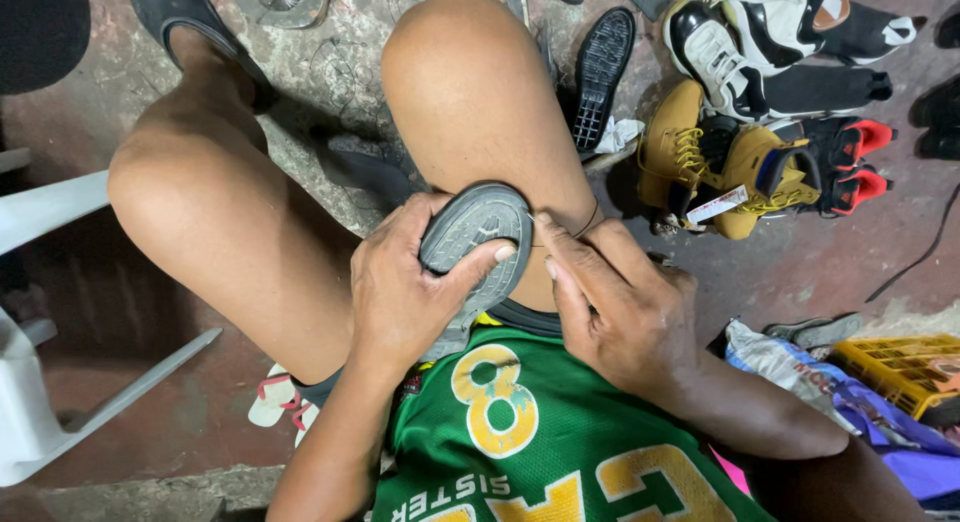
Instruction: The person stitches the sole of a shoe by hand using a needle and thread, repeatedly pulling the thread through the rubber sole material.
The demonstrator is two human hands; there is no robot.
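Head view: you are sitting over a stained, cracked concrete floor (340, 72), knees spread, a green jersey (540, 442) filling the lower frame. A white plastic chair (40, 282) is standing at your left edge. Shoes are crowding the upper right: a pair of tan boots (700, 152), black-and-white sneakers (720, 52), black shoes with red heels (850, 162), and a loose black sole (603, 72) lying tread-up beside your right knee. A yellow crate (900, 367) and a crumpled bag (800, 367) are sitting at the right edge; a flip-flop (275, 397) is peeking out under your left thigh.

Open floor is showing mostly between your knees and along the lower left; the right side is hemmed in by footwear.

The shoe (478, 237) is resting against your right thigh, just above your lap, grey sole facing the camera. Its long axis is running from lower left to upper right, rounded end pointing up toward your knee. Your left hand (400, 292) is wrapping it from the left, thumb lying across the sole, fingers curled tight behind. Your right hand (610, 302) is pressing at the shoe's right edge, fingers bunched narrow, fingertips touching the rim; whether they are pinching anything is too small to tell.
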